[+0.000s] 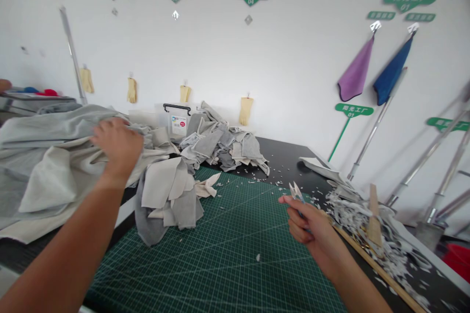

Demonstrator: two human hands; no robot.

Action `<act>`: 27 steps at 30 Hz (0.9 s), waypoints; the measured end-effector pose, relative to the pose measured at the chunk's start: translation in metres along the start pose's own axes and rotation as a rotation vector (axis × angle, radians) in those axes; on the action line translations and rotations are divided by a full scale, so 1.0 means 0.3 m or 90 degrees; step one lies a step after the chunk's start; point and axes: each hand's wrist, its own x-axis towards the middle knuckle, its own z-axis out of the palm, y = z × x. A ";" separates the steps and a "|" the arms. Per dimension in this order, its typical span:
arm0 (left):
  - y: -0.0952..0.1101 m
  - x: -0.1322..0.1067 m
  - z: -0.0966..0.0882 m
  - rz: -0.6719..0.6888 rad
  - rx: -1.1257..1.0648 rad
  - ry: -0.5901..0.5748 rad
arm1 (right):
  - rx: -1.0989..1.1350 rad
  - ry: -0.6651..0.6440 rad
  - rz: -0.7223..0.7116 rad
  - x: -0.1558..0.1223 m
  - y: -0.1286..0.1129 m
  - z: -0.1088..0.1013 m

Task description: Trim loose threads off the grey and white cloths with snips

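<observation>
My right hand [303, 217] is closed around small thread snips [295, 190], their pointed blades sticking up past my fingers. It hovers over the right side of a green cutting mat [253, 215]. My left hand [116, 142] reaches over a big heap of grey and cream cloth [51, 171] on the left. Its fingers are blurred against the cloth, so their grip cannot be made out. Between the hands, on the mat's left edge, lies a smaller stack of grey and cream cloth pieces [171, 193].
A pile of cut cloth pieces [220, 142] lies behind the mat, beside a clear plastic box [178, 120]. At right are shredded scraps [352, 205], a flat wooden strip [374, 215] and a long wooden ruler [378, 269]. Poles [378, 122] lean on the wall.
</observation>
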 end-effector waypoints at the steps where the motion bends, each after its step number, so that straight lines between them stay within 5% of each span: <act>1: 0.057 -0.025 0.025 0.023 0.048 -0.038 | -0.002 0.000 0.001 0.002 0.003 0.002; 5: 0.242 -0.199 0.163 0.274 0.051 -0.404 | -0.006 0.005 0.007 0.002 0.011 0.007; 8: 0.295 -0.364 0.261 0.343 0.105 -0.547 | -0.009 0.012 0.016 -0.001 0.021 -0.005; 12: 0.285 -0.494 0.341 0.332 0.179 -0.585 | -0.011 -0.003 0.025 0.012 0.042 -0.040; 16: 0.308 -0.509 0.362 0.292 0.151 -0.586 | -0.027 0.000 0.043 0.042 0.067 -0.060; 21: 0.481 -0.538 0.305 0.162 -0.254 -0.583 | -0.072 0.036 0.016 0.075 0.103 -0.044; 27: 0.702 -0.648 0.194 -0.018 -0.688 -0.752 | -0.089 0.113 -0.024 0.095 0.144 -0.037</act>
